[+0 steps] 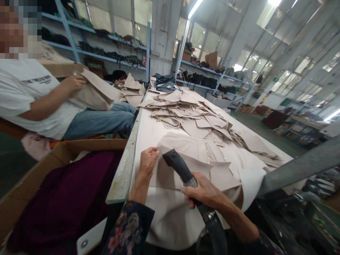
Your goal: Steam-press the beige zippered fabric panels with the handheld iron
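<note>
Wrapped round the grip of a black nozzle tool [182, 168] is my right hand [203, 189]; a thick dark hose runs down from the tool. The nozzle head points up and left, over a beige fabric piece [186, 147] lying on the white-covered table. At the upper left corner of that fabric, the fingers of my left hand [148, 159] pinch its edge. Gold-coloured zipper strips [208, 153] show on the fabric. Beyond it lies a heap of beige fabric pieces [183, 109].
A person in a white shirt [53, 92] sits at the left, holding beige fabric. A cardboard box [23, 187] with purple cloth [69, 194] stands left of the table. A grey metal beam [302, 166] slants at the right. Loaded blue shelves [111, 56] stand behind.
</note>
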`<state>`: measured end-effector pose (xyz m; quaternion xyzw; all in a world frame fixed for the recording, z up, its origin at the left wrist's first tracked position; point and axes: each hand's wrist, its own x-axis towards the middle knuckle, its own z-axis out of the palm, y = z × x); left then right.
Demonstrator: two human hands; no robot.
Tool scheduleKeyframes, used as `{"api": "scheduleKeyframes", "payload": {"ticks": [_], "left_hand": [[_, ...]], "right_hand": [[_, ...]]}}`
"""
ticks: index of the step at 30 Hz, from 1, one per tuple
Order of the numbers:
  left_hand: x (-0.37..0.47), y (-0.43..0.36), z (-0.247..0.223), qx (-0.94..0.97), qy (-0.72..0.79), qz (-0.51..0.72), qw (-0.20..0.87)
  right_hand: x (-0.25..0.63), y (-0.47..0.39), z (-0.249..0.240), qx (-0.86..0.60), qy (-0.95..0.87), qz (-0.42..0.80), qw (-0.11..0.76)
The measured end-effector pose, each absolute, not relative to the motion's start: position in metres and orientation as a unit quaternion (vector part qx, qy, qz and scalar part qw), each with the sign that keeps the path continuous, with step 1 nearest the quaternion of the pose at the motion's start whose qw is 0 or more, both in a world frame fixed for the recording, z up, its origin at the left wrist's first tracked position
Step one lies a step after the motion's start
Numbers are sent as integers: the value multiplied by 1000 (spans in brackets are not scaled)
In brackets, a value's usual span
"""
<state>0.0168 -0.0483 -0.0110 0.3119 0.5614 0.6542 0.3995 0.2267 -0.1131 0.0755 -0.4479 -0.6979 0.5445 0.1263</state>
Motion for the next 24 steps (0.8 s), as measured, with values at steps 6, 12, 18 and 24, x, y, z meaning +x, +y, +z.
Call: {"api": "scheduleKeyframes", "payload": {"ticks": [6, 12, 18, 24], "left_hand": [[20, -50, -7, 319, 558, 652, 403], [23, -49, -12, 306, 560, 653, 407], [22, -47, -15, 297, 555, 654, 421], [23, -50, -12, 313, 553, 652, 414]], "right_hand": [[217, -105, 78, -447, -705, 528, 154], [226, -96, 89, -458, -698, 504, 220], [242, -114, 86, -449, -704, 521, 177], [227, -112, 72, -446, -698, 543, 139]]}}
